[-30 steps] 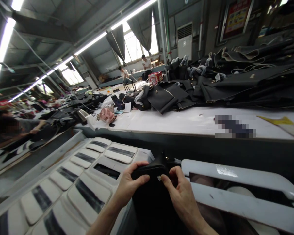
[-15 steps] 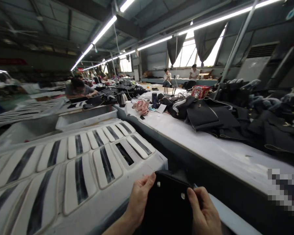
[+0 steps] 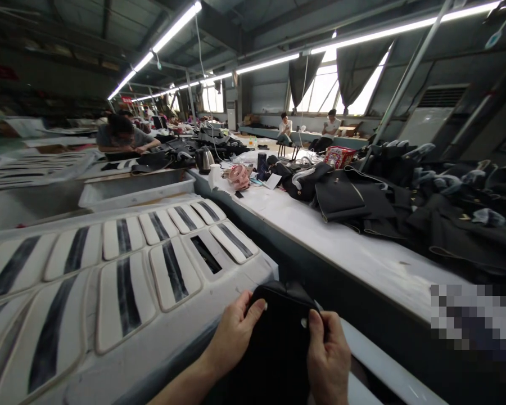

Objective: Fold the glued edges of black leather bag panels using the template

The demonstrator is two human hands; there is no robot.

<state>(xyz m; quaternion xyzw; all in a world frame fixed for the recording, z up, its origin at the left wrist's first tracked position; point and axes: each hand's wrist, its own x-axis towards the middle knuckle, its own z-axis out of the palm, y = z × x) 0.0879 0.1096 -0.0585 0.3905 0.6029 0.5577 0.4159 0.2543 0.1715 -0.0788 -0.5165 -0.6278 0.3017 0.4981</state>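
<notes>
A black leather piece (image 3: pixel 278 337) with small white studs is held upright at the bottom centre of the head view. My left hand (image 3: pixel 233 336) grips its left edge, thumb pressed on the front. Gripping the right edge is my right hand (image 3: pixel 329 360), thumb near a stud. Both hands are closed on it. The lower part of the piece runs out of view.
White moulded trays (image 3: pixel 122 275) with dark slots lie to the left. A long white table (image 3: pixel 341 247) carries piles of black bags (image 3: pixel 405 208), a pink fan (image 3: pixel 238 175) and a kettle (image 3: pixel 203 160). Other people sit at the far left and by the back windows.
The view swung left from a second ago, then settled. The black piece was turned from a folded bundle to a flat face towards me and both hands stayed on its edges.
</notes>
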